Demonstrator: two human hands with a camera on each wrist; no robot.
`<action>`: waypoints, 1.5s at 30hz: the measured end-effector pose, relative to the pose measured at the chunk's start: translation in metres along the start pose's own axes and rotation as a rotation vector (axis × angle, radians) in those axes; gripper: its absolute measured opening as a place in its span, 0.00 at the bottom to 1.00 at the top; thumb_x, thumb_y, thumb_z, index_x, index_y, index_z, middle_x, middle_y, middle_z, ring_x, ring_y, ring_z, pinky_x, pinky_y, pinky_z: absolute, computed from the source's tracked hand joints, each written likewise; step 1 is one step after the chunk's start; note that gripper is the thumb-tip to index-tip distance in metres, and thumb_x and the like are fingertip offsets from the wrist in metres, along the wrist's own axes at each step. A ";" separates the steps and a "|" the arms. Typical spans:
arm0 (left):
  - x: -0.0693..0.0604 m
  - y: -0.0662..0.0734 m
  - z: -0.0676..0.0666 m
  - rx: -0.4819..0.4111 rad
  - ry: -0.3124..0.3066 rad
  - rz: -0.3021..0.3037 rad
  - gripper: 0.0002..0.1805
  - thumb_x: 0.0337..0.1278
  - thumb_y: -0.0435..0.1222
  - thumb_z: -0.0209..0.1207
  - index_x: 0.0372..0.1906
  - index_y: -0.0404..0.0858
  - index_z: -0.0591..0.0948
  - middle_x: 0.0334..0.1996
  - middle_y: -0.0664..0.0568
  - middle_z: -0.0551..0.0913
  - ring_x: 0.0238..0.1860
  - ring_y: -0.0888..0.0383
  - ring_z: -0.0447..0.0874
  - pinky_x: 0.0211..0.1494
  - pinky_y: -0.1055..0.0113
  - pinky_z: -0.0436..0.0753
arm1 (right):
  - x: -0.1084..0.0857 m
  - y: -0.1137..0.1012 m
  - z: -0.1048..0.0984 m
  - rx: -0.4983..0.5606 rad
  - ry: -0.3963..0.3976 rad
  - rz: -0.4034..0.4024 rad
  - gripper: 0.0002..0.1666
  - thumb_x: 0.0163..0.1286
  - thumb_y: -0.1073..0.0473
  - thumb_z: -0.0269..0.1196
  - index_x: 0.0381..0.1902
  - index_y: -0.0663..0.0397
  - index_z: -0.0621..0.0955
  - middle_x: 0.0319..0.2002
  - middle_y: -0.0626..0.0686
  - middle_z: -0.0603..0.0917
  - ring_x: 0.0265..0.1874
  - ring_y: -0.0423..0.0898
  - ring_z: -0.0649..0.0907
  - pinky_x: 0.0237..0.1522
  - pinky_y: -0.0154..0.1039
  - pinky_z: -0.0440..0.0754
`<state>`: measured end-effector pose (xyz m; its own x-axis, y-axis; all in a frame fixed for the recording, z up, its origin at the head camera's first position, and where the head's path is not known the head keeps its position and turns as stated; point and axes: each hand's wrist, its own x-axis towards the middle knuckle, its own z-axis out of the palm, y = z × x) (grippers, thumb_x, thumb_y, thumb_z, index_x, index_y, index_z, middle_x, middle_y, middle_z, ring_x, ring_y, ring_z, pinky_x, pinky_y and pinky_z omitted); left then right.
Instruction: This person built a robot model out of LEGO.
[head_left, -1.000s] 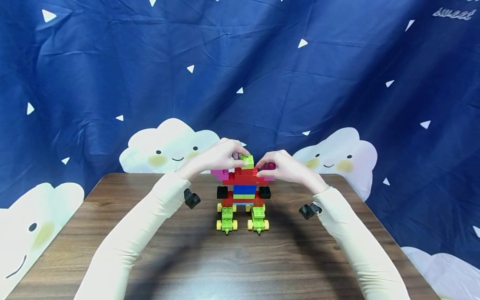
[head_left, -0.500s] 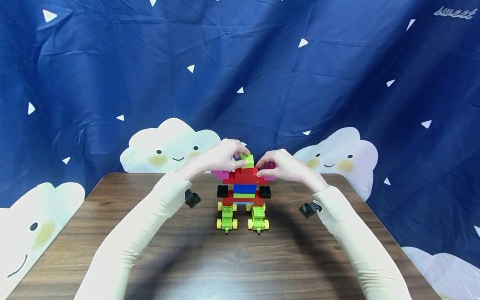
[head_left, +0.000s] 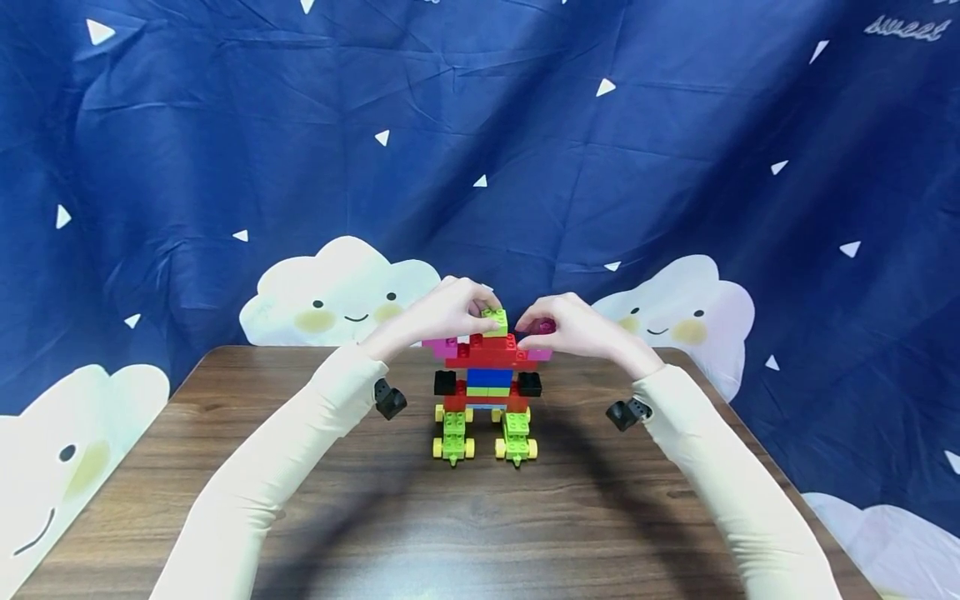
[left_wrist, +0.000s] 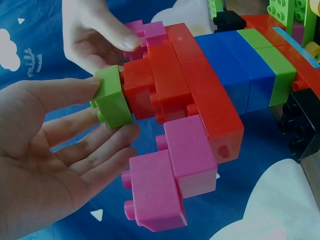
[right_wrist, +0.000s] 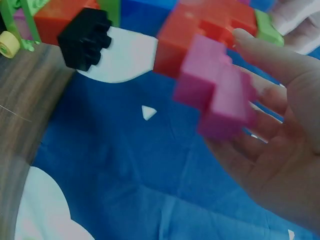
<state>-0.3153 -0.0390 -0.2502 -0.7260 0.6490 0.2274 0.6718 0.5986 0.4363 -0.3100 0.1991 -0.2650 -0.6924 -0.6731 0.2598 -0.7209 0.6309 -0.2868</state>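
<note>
A toy-brick figure stands upright on the table, its body of red bricks [head_left: 483, 360] and blue bricks [head_left: 486, 379]. My left hand [head_left: 450, 308] pinches the lime green brick [left_wrist: 112, 97] at the very top, thumb on one side and fingers on the other. On the figure's right side my right hand [head_left: 573, 327] hovers by the red top and the pink bricks [right_wrist: 215, 95], fingers loosely bent and spread. In the right wrist view its thumb tip lies close to the red bricks; whether it touches them I cannot tell. Another pair of pink bricks [left_wrist: 172, 170] sticks out on the left.
Two green wheeled bases [head_left: 453, 437] with yellow wheels carry the figure. Black bricks [head_left: 529, 384] jut out at both sides. The brown wooden table [head_left: 480, 533] ends behind the figure, before a blue cloth [head_left: 480, 100] with white clouds.
My right hand has shifted slightly right and up, its fingertips drawing away from the red bricks. The left hand stays at the green brick, and the figure has not moved.
</note>
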 end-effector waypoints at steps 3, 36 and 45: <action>0.001 0.003 -0.001 0.021 -0.016 -0.003 0.18 0.63 0.40 0.63 0.54 0.37 0.84 0.49 0.45 0.88 0.44 0.52 0.85 0.49 0.66 0.86 | -0.008 0.003 -0.008 0.007 0.016 0.043 0.16 0.60 0.57 0.72 0.44 0.59 0.87 0.42 0.56 0.89 0.37 0.47 0.85 0.45 0.47 0.86; -0.001 -0.001 0.009 -0.063 0.064 -0.087 0.18 0.61 0.41 0.66 0.54 0.39 0.85 0.46 0.47 0.86 0.40 0.55 0.82 0.37 0.74 0.79 | -0.031 0.012 -0.022 0.064 0.016 0.113 0.16 0.62 0.57 0.71 0.45 0.59 0.86 0.42 0.56 0.89 0.39 0.48 0.86 0.48 0.53 0.86; -0.005 -0.009 0.002 -0.091 0.004 -0.048 0.21 0.63 0.40 0.63 0.57 0.34 0.82 0.51 0.43 0.87 0.46 0.52 0.86 0.51 0.65 0.86 | -0.033 0.012 -0.021 0.047 0.014 0.138 0.17 0.61 0.56 0.72 0.46 0.58 0.86 0.42 0.54 0.89 0.39 0.48 0.86 0.48 0.50 0.87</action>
<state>-0.3170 -0.0468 -0.2569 -0.7577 0.6187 0.2077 0.6202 0.5835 0.5244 -0.2964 0.2377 -0.2575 -0.7853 -0.5755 0.2282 -0.6170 0.6978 -0.3637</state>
